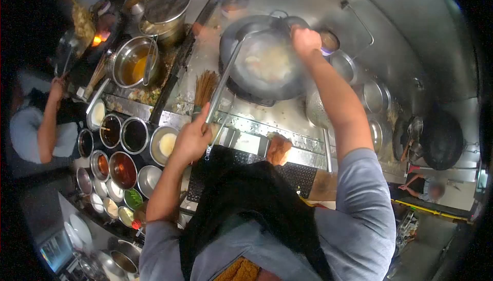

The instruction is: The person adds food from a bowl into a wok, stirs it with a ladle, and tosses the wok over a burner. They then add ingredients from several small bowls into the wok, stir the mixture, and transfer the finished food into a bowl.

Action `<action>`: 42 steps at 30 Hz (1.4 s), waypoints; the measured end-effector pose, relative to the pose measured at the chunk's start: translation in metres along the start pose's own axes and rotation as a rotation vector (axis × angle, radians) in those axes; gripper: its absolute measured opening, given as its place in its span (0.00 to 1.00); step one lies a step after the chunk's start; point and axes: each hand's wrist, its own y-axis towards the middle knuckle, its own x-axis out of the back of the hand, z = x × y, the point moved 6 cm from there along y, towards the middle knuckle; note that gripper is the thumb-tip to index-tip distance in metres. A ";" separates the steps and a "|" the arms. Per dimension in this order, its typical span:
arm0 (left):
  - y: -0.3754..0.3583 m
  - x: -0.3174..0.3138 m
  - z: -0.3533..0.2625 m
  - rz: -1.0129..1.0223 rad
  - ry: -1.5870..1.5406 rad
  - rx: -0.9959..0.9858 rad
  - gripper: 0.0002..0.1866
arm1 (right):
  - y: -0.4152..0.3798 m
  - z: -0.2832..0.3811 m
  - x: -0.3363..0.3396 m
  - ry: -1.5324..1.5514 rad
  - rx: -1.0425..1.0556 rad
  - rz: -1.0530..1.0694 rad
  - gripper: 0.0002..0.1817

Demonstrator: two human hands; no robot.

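My left hand (194, 138) is closed around the long metal handle of a ladle (226, 70), which reaches up into the wok at its left side. The ladle's head is blurred by steam. A large dark wok (231, 83) sits on the stove, with pale, steaming food (269, 62) in its bottom. At the wok's far right rim my right hand (306, 41) is closed in a fist on the edge, beside a dark patch I cannot make out. A straw brush (206, 86) stands near my left hand.
Several sauce and ingredient pots (123, 169) line the left. Behind them are a pot of yellow liquid (120, 64) and a round strainer (167, 2). A co-worker's arm (49, 116) tends a flaming burner. A perforated skimmer (314, 107) lies right; a tap (359, 21) rises behind.
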 end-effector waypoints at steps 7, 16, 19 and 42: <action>-0.003 -0.008 -0.024 -0.074 0.042 -0.084 0.35 | -0.038 -0.046 0.024 0.013 -0.023 -0.208 0.10; 0.001 -0.110 -0.079 0.132 -0.663 -0.099 0.34 | -0.567 -0.150 -0.079 0.666 -1.574 -0.810 0.13; 0.027 -0.133 -0.086 0.234 -0.570 -0.155 0.33 | -0.799 -0.032 -0.103 0.511 -2.263 -1.088 0.08; -0.073 -0.242 -0.164 0.435 -0.351 -0.273 0.33 | -1.199 0.304 -0.144 -0.419 -2.351 -2.987 0.12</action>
